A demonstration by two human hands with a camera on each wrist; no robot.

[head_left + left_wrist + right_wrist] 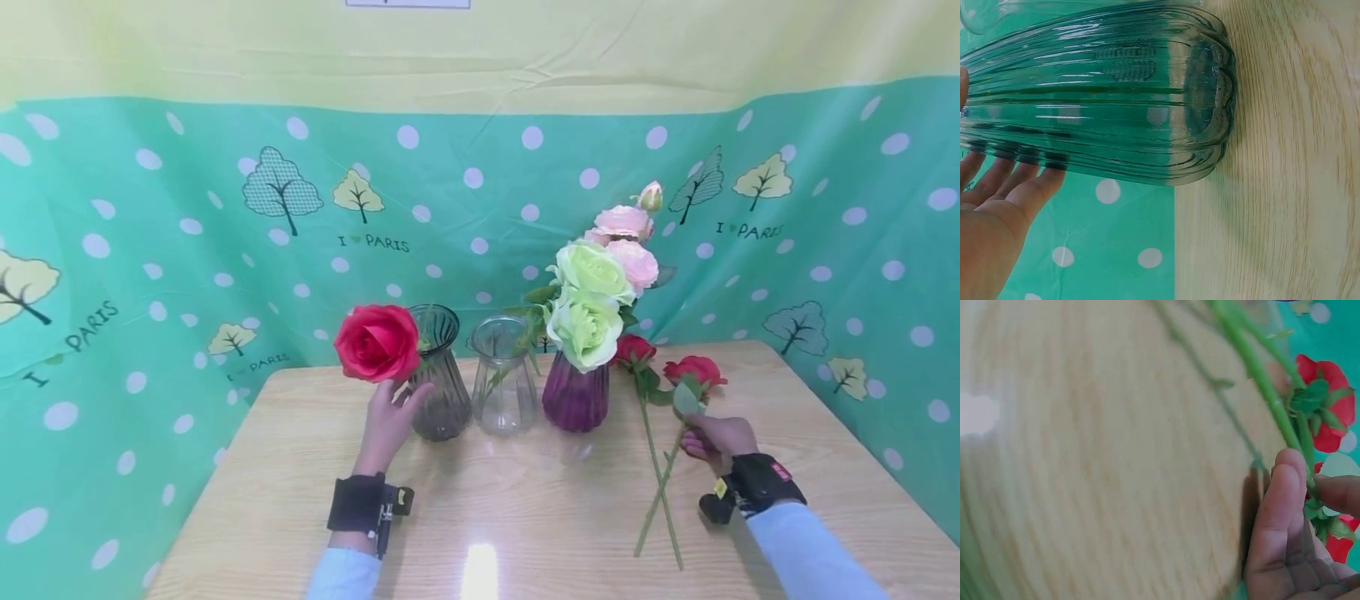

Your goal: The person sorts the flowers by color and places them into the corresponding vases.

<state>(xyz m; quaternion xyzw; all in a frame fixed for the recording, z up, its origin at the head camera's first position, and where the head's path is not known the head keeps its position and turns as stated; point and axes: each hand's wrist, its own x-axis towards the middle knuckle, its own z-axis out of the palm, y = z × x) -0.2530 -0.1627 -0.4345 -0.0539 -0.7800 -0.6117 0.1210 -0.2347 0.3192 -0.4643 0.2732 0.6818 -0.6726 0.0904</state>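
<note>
- The left hand (386,423) grasps a smoky-grey, ribbed glass vase (442,404), standing at its 2 o'clock.
- A large, round red rose (377,342) in that vase blooms at the left hand's 12 o'clock.
- The right hand (722,437) pinches the slim green stem of a leafy red rose (696,369), bloom at its 11 o'clock.
- Another red rose (636,347) lies at the right hand's 10 o'clock, stems crossing.

Rose (377,343) above left hand (390,417) is red; ribbed vase (442,404) beside that hand, smoky grey. Between the hands, clear vase (505,408) is colourless, another vase (574,400) purple. Stem (1266,390) at right hand (722,437) is green. Cloth (450,208) beyond both hands: teal, white-dotted, yellow-topped.
</note>
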